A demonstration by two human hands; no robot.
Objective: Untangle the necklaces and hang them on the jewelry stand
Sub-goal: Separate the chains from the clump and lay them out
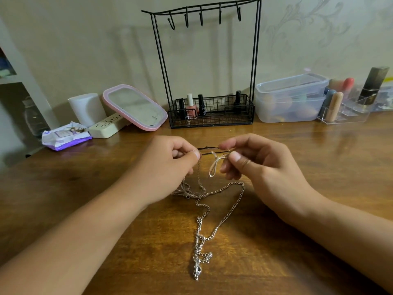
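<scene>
At mid-frame the left hand (pixel 170 165) and right hand (pixel 253 165) each pinch a thin black cord (pixel 209 150) stretched between them; a pale loop hangs below it; tangled silver chains (pixel 204 211) trail down the wooden table (pixel 319 156) toward the lower centre; the black jewelry stand (pixel 209 60), its 5 hooks bare, stands at upper centre.

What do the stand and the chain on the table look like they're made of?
Jewelry stand: thin black wire, probably painted or coated metal, with a mesh basket base and matte hooks. Long chain: small silvery links with glints, likely polished metal; plating or alloy can't be told. The table looks like varnished wood.
</scene>
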